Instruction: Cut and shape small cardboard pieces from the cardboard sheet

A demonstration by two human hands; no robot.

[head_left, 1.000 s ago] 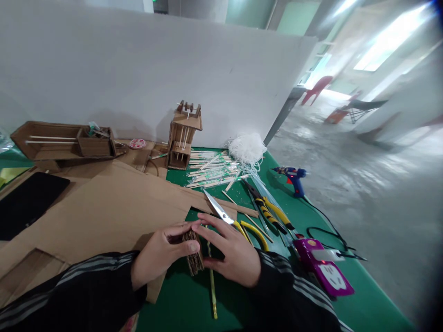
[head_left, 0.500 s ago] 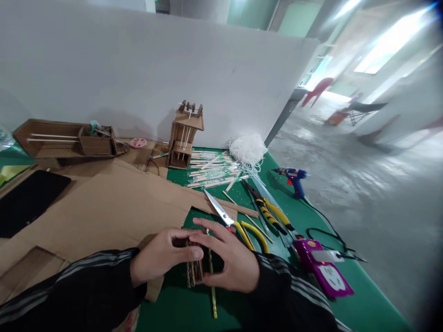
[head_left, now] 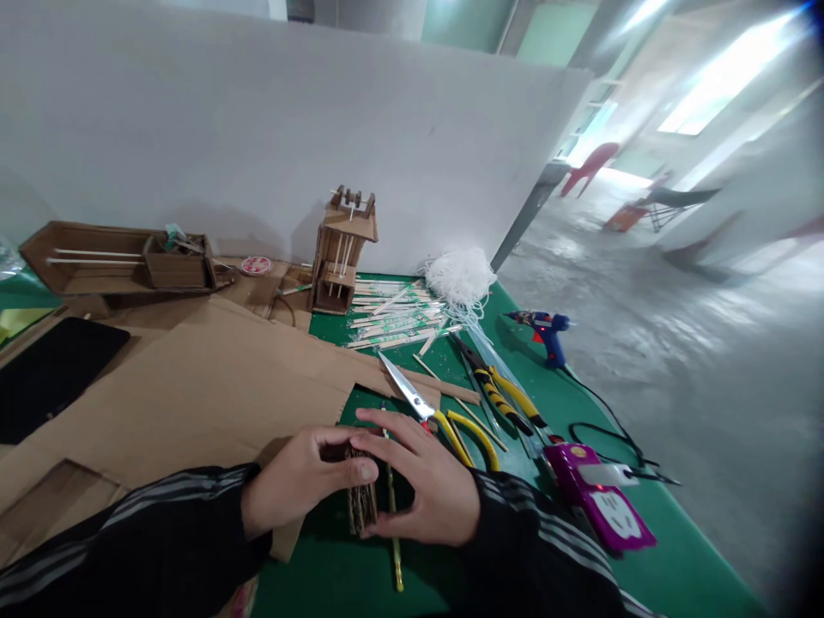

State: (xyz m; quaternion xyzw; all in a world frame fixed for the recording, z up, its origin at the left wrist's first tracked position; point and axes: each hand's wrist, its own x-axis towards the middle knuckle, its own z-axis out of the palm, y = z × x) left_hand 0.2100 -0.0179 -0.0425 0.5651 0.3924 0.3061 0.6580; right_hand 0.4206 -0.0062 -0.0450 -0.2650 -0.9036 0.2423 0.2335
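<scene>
A small stack of cardboard pieces [head_left: 362, 505] stands between my two hands, its corrugated edges facing me. My left hand [head_left: 299, 474] grips it from the left, with the thumb across its top. From the right, my right hand [head_left: 428, 482] holds the same stack between its thumb and curved fingers. Under my right hand a thin yellow-green pen-like rod [head_left: 396, 558] lies on the green table, partly hidden. Just beyond that hand are scissors [head_left: 418, 403] with yellow handles, their blades pointing away to the left.
A large cardboard sheet [head_left: 212, 369] and a black phone-like slab [head_left: 57, 373] lie left. Behind stand a cardboard tower [head_left: 341, 257] and wrapped sticks [head_left: 392, 318]. Pliers [head_left: 495, 390], a blue glue gun [head_left: 547, 330] with its cord, and a purple power strip [head_left: 605, 502] lie right.
</scene>
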